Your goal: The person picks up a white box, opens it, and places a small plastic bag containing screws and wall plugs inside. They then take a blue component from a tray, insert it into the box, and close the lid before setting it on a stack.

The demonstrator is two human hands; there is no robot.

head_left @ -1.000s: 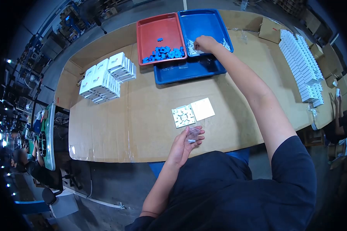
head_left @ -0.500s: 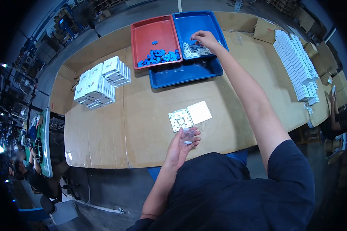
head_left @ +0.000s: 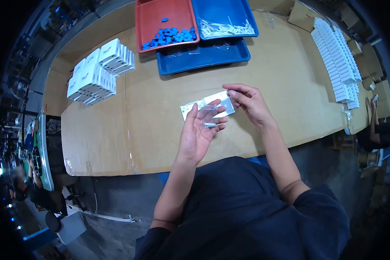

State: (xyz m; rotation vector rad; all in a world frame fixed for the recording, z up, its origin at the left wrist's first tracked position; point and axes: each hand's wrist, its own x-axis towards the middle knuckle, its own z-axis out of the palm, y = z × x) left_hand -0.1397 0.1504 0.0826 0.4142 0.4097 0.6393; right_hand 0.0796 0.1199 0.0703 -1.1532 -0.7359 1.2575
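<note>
Above the near part of the table, my left hand (head_left: 196,138) faces palm up and holds a small clear plastic bag (head_left: 208,113). A short white piece (head_left: 210,125) shows in or against the bag. To its right, my right hand (head_left: 255,107) has thumb and forefinger pinched together; whatever they hold is too small to make out. Behind both hands lies an opened white square case (head_left: 224,99), partly covered by my left fingers.
A red tray (head_left: 169,13) holds blue pieces (head_left: 171,37). Beside it a blue tray (head_left: 221,11) holds thin white pieces (head_left: 225,29), above another blue tray (head_left: 203,60). White boxes (head_left: 93,71) stand left; stacked white cases (head_left: 336,63) line the right. Another person's hand (head_left: 374,103) is far right.
My right hand has come back from the blue tray to beside my left hand. My left hand has risen a little with the bag. The view has tilted downward.
</note>
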